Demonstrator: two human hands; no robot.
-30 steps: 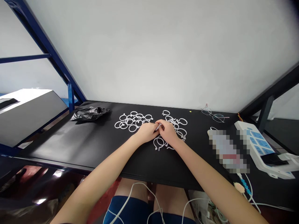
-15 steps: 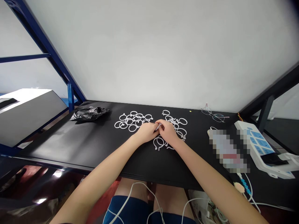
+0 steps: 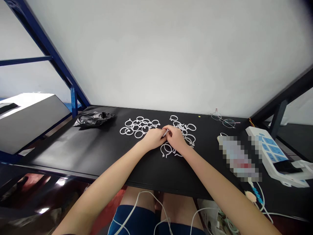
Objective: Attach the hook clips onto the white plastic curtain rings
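My left hand [image 3: 154,137] and my right hand [image 3: 175,138] meet over the black table, both closed on one white plastic ring [image 3: 165,133]. Most of that ring is hidden by my fingers. Beyond my left hand lies a pile of closed white rings [image 3: 139,134], each with a small clasp. Around and partly under my right hand is a second group of white rings [image 3: 190,127]. Several of these are open at the clasp, such as the open ring [image 3: 162,152] just below my hands.
A crumpled black plastic bag [image 3: 94,119] lies at the left. To the right are eyeglasses [image 3: 228,123], a blurred-out phone [image 3: 238,158] on a cable, and a white power strip [image 3: 271,151]. White cables [image 3: 262,195] hang over the table's front edge and my lap.
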